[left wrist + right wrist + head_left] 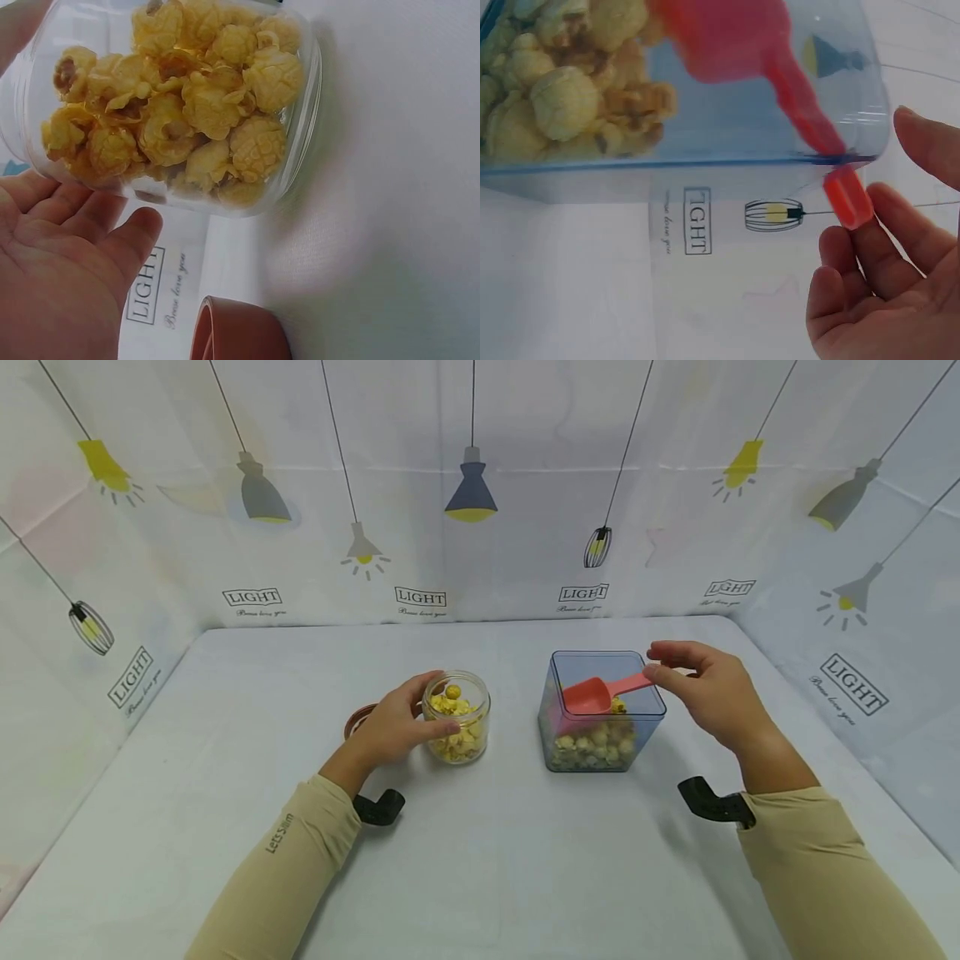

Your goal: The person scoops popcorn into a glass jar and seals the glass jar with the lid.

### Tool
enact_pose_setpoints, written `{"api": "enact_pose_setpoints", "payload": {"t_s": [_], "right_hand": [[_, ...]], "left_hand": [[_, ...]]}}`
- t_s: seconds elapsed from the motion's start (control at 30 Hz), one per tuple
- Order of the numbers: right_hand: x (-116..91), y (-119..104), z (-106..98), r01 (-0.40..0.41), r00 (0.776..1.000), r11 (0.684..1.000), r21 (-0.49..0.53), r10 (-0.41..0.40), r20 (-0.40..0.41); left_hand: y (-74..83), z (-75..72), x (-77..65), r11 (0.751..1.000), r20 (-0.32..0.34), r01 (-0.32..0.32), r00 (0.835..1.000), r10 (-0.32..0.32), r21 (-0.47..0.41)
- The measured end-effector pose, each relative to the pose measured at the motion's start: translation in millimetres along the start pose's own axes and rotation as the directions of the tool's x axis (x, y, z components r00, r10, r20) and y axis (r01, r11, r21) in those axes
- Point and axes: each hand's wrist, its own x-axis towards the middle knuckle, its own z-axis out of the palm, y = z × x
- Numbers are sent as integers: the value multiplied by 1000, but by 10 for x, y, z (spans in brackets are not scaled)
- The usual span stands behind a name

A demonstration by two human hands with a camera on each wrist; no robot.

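My left hand [393,727] grips a clear glass jar [482,727], thumb on its near side and fingers round the far side. Yellow popcorn [180,105] fills much of the jar. To the right stands a translucent blue square container [551,702] with paler popcorn [566,101] in its lower part. Inside it a pinkish-red scoop [588,697] lies tilted, its handle leaning out over the right rim. My right hand [705,689] is at the handle's end; its fingertips touch the handle, while the thumb stands apart in the right wrist view.
A reddish-brown round lid [251,330] lies on the white table [465,860], partly hidden behind my left hand. A white cloth [517,560] printed with lamps surrounds the back and sides. Black wrist mounts [378,807] stick out below both hands.
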Motion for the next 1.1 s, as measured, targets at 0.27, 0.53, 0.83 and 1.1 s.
{"api": "enact_pose_setpoints", "payload": {"t_s": [0.27,0.53,0.83,1.1], "right_hand": [[-97,-280,-16,123,984,981,148,-100,-149],[-197,-689,238,273,961,909,316,-270,-54],[-218,-953,766,206,956,897,390,-270,116],[-236,-941,1295,112,957,922,371,-201,210]], "left_hand": [[41,-25,-30,1000,-13,-14,1000,14,-4],[40,-136,-50,995,-31,-104,994,104,-4],[34,-291,-177,995,-61,-95,994,93,-41],[66,-497,-390,995,-83,-62,995,56,-74]]}}
